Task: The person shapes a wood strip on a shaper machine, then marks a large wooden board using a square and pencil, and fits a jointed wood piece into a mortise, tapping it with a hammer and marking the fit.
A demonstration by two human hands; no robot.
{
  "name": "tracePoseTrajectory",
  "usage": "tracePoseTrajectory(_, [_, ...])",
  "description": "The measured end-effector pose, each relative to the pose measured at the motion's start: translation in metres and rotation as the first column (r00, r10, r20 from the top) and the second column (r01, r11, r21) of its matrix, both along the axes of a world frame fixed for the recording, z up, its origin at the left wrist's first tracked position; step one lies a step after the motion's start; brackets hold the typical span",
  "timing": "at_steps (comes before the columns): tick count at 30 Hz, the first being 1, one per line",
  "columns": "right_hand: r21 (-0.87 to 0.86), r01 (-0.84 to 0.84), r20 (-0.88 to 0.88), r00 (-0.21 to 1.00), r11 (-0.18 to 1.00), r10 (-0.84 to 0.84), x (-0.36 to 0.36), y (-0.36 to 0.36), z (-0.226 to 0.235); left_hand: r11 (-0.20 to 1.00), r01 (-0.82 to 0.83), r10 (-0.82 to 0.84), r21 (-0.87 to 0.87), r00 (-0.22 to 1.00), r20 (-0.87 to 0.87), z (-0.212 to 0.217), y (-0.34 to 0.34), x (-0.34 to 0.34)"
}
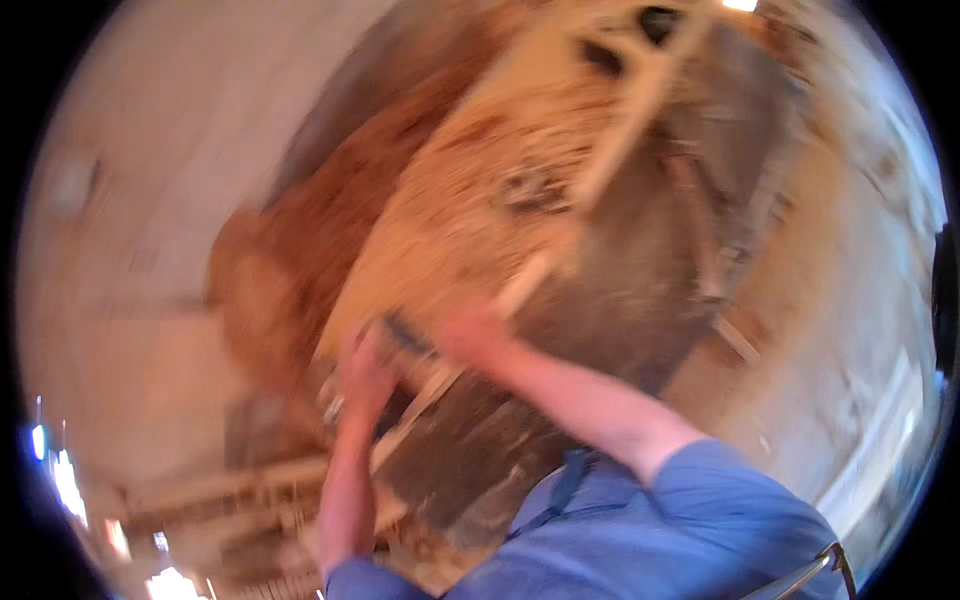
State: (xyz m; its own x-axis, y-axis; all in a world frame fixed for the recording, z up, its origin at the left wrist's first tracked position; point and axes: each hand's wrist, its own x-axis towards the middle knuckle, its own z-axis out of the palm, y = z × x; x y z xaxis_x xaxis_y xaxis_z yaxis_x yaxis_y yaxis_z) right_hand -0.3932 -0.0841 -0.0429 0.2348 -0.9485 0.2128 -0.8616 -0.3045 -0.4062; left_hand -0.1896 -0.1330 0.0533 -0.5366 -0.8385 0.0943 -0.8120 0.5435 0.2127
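Observation:
Motion smears the whole picture. My left hand (pixel 367 372) is over the near end of a long, tan work surface (pixel 450 215) strewn with what looks like wood shavings. Just to its right is a small, dark, blue-grey object (pixel 408 336), its kind too blurred to tell. On that object's other side, my right hand (pixel 475 335) reaches in from the right, close to the pale wooden strip (pixel 525 280) along the surface's edge. The fingers of both hands are blurred, so their grip on the dark object cannot be made out.
A jumbled greyish cluster (pixel 535 187) sits on the surface farther off. Right of the strip runs a dark, flat surface (pixel 620 290) with a long brownish piece (pixel 697 225) on it. Reddish-brown heaped material (pixel 330 215) lies along the left side. Two dark things (pixel 602 57) are at the far end.

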Motion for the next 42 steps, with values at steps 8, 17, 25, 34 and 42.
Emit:
tracePoseTrajectory(8, [-0.001,0.285,0.133,0.950,0.958,-0.283,-0.035,0.009,0.026,0.356,-0.456,0.918,0.816,0.334,-0.214,-0.020,0.009,-0.015])
tracePoseTrajectory(17, [-0.050,0.321,0.063,0.946,0.946,-0.318,-0.026,0.012,0.021,0.663,-0.698,0.732,0.270,0.681,-0.038,-0.055,-0.017,-0.026])
tracePoseTrajectory(25, [-0.041,0.336,0.103,0.938,0.941,-0.330,-0.017,0.009,0.026,0.967,0.048,-0.014,-0.251,0.991,0.134,-0.006,-0.039,0.044])
tracePoseTrajectory(34, [-0.042,0.329,0.120,0.939,0.943,-0.322,-0.022,0.010,0.023,0.376,-0.560,0.910,0.738,0.374,-0.180,-0.009,-0.030,0.003])
tracePoseTrajectory(42, [0.004,0.343,0.153,0.928,0.939,-0.339,-0.022,0.008,0.023,0.625,-0.476,0.765,0.619,0.531,-0.365,0.006,-0.037,-0.031])
